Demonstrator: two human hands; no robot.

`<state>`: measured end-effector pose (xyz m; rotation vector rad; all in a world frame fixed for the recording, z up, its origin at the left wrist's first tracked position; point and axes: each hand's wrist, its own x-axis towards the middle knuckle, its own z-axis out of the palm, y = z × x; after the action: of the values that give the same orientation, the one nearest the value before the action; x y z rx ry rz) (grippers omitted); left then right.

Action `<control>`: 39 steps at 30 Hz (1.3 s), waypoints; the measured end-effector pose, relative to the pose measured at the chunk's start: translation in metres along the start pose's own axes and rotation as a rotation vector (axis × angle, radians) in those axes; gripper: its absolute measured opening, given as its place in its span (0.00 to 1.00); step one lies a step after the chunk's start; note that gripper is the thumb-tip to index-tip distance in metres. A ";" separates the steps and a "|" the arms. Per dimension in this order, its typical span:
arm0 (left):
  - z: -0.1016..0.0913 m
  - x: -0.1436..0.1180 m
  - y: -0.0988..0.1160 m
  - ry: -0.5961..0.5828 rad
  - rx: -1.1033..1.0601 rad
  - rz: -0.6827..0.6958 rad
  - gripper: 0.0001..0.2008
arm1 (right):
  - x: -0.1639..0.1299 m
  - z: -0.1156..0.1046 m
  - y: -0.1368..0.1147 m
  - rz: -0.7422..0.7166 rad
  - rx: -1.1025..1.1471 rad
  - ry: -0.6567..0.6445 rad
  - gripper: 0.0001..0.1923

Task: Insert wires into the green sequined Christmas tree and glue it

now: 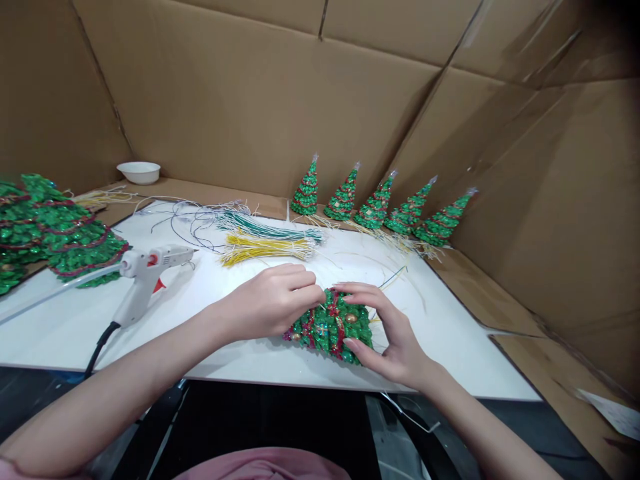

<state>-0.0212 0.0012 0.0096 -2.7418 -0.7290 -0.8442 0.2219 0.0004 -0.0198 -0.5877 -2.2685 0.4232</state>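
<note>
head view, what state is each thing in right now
Decorated tree, lying on its side
Left hand, fingers curled closed at the tree
Right hand, thumb and fingers around the tree's wide end
Five small trees, standing in a row
Glue gun, glue stick in its rear
Yellow wires, bundled
Green wires, bundled
White bowl, upright, contents hidden
</note>
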 end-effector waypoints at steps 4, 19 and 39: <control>-0.001 0.001 0.001 -0.011 -0.031 -0.021 0.12 | 0.000 0.000 -0.001 0.001 0.003 0.000 0.26; -0.004 0.005 0.004 -0.053 0.146 0.062 0.13 | 0.002 0.003 0.002 0.024 0.003 0.014 0.24; -0.010 0.004 0.001 -0.097 -0.190 -0.067 0.11 | -0.007 0.000 0.002 0.102 0.083 0.072 0.19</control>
<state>-0.0225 -0.0013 0.0205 -2.9594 -0.8015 -0.8395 0.2263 -0.0015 -0.0249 -0.6669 -2.1478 0.5351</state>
